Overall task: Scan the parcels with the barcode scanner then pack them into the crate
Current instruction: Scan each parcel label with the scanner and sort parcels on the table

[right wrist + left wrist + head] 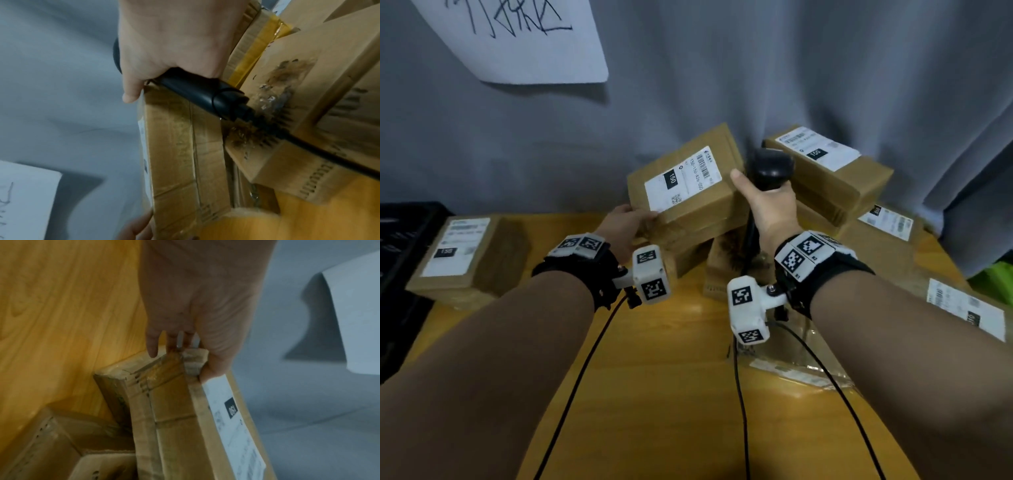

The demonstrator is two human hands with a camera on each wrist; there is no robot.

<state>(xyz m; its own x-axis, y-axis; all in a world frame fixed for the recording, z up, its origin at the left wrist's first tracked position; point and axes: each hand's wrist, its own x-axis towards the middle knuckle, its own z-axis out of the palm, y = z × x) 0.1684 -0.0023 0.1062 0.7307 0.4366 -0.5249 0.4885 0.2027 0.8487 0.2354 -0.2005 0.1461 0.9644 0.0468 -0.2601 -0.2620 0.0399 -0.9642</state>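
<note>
A brown cardboard parcel (688, 185) with a white barcode label is tilted up above the pile, its label facing me. My left hand (631, 219) grips its near left corner, thumb on the label side (213, 369) and fingers behind. My right hand (763, 202) grips the handle of the black barcode scanner (770, 168), held just right of the parcel's edge; the scanner's cable (320, 149) trails down toward me. The black crate (400, 246) sits at the table's left edge, mostly out of frame.
Another labelled parcel (465, 257) lies on the wooden table (671, 394) at left. Several more parcels (835, 174) are piled at the back right, one (965, 308) near the right edge. A grey curtain (722, 68) hangs behind.
</note>
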